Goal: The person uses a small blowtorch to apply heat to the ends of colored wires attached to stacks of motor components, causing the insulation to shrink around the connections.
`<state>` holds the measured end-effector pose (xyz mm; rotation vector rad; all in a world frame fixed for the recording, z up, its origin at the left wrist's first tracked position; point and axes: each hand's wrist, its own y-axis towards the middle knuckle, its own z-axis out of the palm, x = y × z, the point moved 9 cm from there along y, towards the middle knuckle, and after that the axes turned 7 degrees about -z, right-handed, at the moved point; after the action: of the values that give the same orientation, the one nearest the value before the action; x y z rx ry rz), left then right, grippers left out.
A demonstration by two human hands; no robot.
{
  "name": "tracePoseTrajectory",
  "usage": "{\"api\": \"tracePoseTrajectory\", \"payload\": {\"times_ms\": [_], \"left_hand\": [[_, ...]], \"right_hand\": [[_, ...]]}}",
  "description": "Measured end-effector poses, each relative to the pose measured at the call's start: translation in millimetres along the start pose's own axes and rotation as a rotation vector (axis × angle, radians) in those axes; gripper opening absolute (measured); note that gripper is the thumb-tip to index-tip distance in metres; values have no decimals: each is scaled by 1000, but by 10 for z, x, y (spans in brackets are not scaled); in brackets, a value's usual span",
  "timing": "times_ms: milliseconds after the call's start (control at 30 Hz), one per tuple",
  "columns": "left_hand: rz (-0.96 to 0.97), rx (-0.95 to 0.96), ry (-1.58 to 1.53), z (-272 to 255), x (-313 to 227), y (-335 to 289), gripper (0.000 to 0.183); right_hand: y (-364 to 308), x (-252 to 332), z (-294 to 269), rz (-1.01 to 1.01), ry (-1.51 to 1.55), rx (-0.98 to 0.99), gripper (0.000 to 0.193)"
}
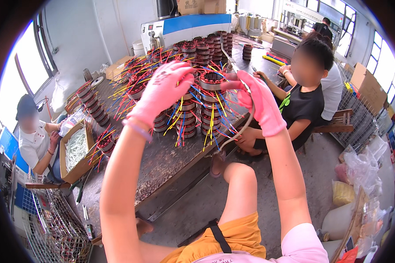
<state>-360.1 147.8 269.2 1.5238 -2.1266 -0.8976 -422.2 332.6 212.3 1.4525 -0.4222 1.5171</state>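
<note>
Above the bench, left hand [162, 90] in a pink glove clamps the motor coil [211, 81] by its rim, held in the air. Right hand [261, 103] is closed on a metal tool [228, 59]. Coil likely heavy and stiff; its coloured wires [210, 118] dangle soft. Grip the steel ring, not the wires. More coils [197, 48] are stacked on the table [162, 162].

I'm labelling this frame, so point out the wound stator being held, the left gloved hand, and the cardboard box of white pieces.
wound stator [213, 81], head view, on its metal ring.
left hand [164, 90], head view, back of the pink glove.
cardboard box [88, 140], head view, on its right wall.
</note>
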Motion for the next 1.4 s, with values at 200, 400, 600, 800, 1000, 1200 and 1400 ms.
{"api": "tracePoseTrajectory", "payload": {"times_ms": [200, 400, 600, 800, 1000, 1200, 1400], "left_hand": [[-113, 170, 63, 820, 248, 191, 30], [-139, 109, -105, 930, 210, 112, 36], [-30, -21, -129, 844, 147, -1, 37], [-54, 14, -142, 843, 220, 27, 33], [-142, -14, -50, 908, 264, 37, 35], [-174, -39, 128, 942, 206, -45, 34], [-115, 0, 112, 943, 243, -78, 25]], "right_hand": [[469, -93, 70, -8, -38, -31, 44], [666, -482, -74, 38, -105, -104, 41], [650, -474, -96, 13, -65, -138, 40], [655, -495, -71, 36, -79, -107, 40], [710, -477, -145, 8, -82, -142, 41], [737, -542, -198, 20, -123, -160, 43], [730, -574, -174, 21, -54, -133, 44]]}}
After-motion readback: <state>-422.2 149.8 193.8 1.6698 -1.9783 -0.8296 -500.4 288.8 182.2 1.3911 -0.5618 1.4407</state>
